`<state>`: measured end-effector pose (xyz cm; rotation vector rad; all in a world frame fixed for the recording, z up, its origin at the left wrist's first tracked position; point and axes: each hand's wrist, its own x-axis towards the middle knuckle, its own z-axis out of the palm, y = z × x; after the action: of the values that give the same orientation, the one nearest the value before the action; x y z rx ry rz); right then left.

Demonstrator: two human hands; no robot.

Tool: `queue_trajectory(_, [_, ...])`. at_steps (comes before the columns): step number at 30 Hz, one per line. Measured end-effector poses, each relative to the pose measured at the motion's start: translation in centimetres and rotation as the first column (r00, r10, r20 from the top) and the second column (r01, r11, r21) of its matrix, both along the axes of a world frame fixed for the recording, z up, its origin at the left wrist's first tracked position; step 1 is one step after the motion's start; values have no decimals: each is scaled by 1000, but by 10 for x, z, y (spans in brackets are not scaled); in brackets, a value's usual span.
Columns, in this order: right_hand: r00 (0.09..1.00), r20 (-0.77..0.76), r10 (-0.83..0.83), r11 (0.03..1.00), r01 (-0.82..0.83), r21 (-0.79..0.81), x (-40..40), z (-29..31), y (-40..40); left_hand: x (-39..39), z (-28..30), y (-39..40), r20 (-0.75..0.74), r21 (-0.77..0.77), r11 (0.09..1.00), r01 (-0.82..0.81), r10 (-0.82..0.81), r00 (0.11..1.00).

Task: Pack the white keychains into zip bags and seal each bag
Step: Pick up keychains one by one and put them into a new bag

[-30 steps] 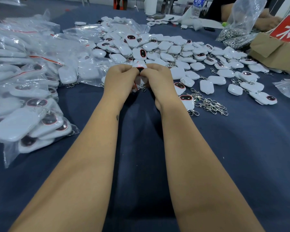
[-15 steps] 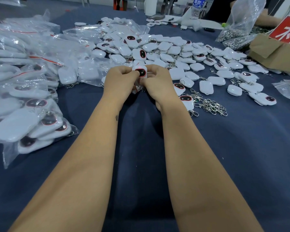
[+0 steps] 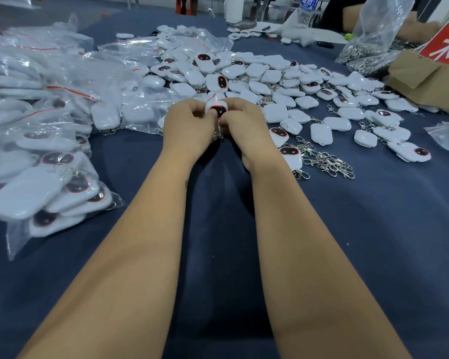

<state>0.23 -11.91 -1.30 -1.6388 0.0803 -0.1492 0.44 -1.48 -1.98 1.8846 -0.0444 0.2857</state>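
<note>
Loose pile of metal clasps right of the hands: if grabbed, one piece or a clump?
The metal clasps lie interlocked on the cloth, so probably a clump lifts together. They look hard and shiny, likely slippery, and would probably drape rather than hold shape.

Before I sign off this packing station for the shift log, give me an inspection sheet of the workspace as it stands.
Surface: dark blue cloth covers the table.
Job's things: loose white keychains heaped at centre; bagged keychains piled on the left; one keychain, dark face up, held between both hands.
Clutter: loose metal clasps; a cardboard box with a red sign; a clear bag of metal parts.
Grippers: left hand and right hand both grip the held keychain.
Cables: nothing seen.
Surroundings: a water bottle and another person's arm at the far edge.
</note>
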Motion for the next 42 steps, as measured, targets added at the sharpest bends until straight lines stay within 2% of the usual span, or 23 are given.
queue_trajectory(3, [1000,-21,-2,994,4,105,-1,2,-1,1,0,2,4,2,1000,25,-25,1000])
queue_trajectory(5, [1000,-11,-3,993,4,118,-2,2,0,2,-1,3,2,0,999,42,-42,999])
queue_trajectory(14, [994,49,-98,986,104,-134,1,-3,1,0,-1,4,-20,-21,996,91,-92,996])
queue_trajectory(22, [997,14,-73,997,74,-11,0,0,1,-2,1,4,-26,-63,994,94,-95,995])
queue_trajectory(30, [999,5,-53,998,53,31,-2,0,1,-4,3,4,-42,-91,992,92,-96,994])
queue_trajectory(37, [1000,-9,-15,998,16,69,-1,1,1,-3,2,1,-27,-34,999,18,-19,999])
queue_trajectory(42, [1000,-24,-15,993,18,115,-1,1,0,-2,1,3,-22,-32,998,54,-54,998])
